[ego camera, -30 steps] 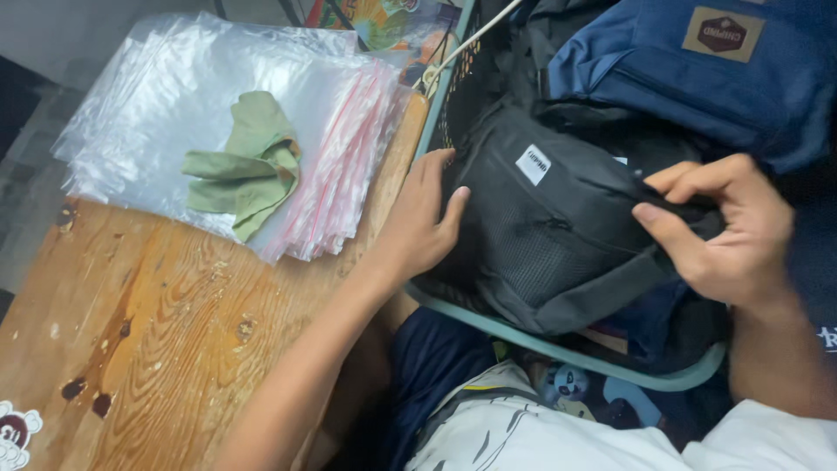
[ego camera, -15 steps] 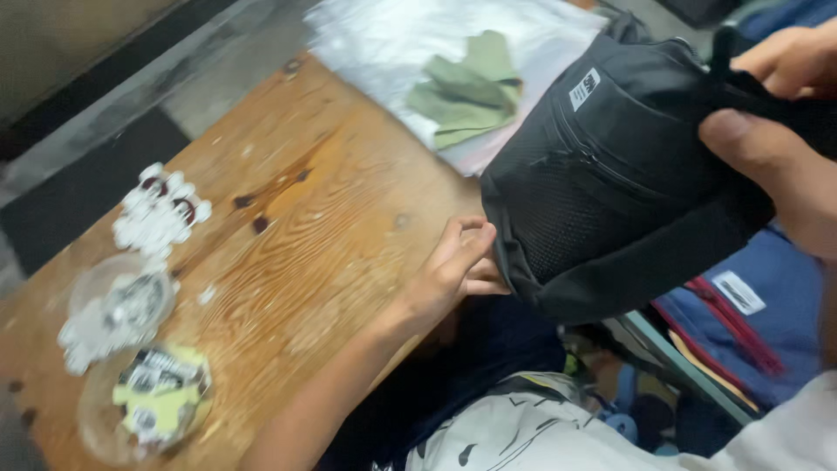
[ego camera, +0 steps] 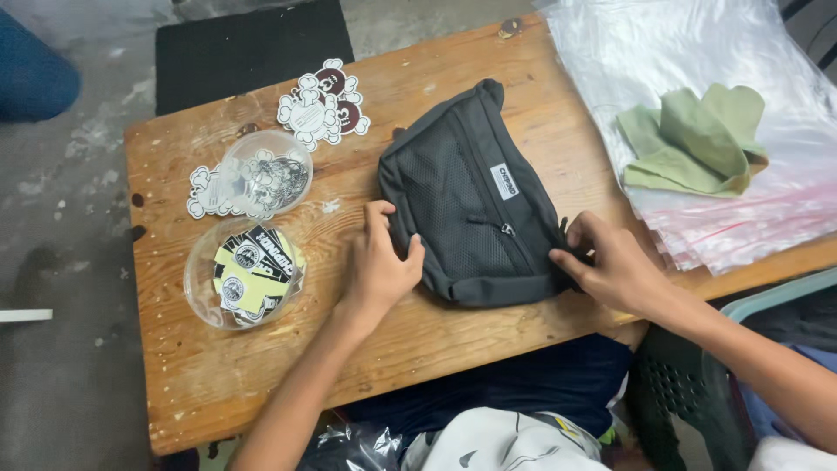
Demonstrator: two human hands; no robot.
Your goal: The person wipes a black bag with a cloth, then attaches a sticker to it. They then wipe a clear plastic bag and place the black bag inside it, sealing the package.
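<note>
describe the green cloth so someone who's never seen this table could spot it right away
On the wooden table, look to the far right end, where a stack of clear plastic bags lies. The crumpled green cloth sits on top of that stack, the only soft, green thing there.

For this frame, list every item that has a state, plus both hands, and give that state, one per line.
black pouch bag: lying flat on the wooden table, zipper closed.
left hand: open, fingers on the bag's left edge.
right hand: fingers pinching the bag's right end.
upper clear bowl: upright, uncovered, stickers inside.
lower clear bowl: upright, uncovered, stickers inside.
green cloth: crumpled on the stack of clear plastic bags.
plastic bags: stacked flat.
</note>
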